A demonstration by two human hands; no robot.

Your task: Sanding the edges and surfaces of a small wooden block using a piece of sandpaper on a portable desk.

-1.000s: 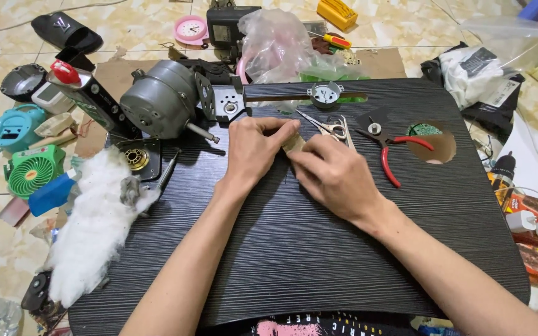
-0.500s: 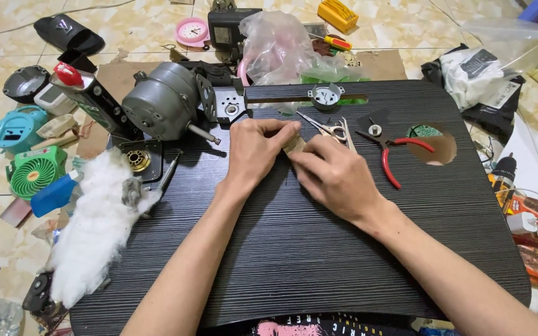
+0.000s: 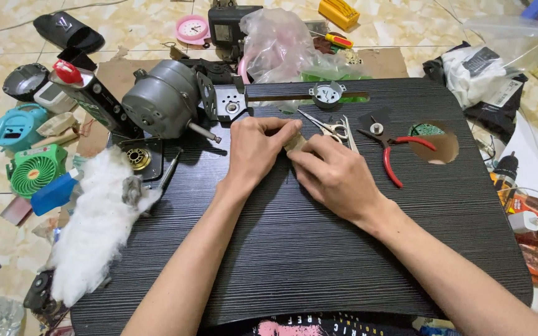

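Note:
My left hand (image 3: 258, 149) and my right hand (image 3: 334, 174) meet over the far middle of a black board (image 3: 294, 249). Between their fingertips they pinch a small tan piece (image 3: 294, 143), mostly hidden by the fingers. Just beyond the hands lie small scissors (image 3: 326, 126) and red-handled pliers (image 3: 386, 146). A grey electric motor (image 3: 160, 106) with a bare shaft lies to the left of my left hand, next to a metal bracket (image 3: 226, 102).
A wad of white cotton (image 3: 98, 227) lies on the board's left edge, beside a brass bushing (image 3: 136, 158). A round hole (image 3: 438, 142) is cut near the board's right side. Small fans, a spray can (image 3: 91, 99), plastic bags and tubes lie on the floor around.

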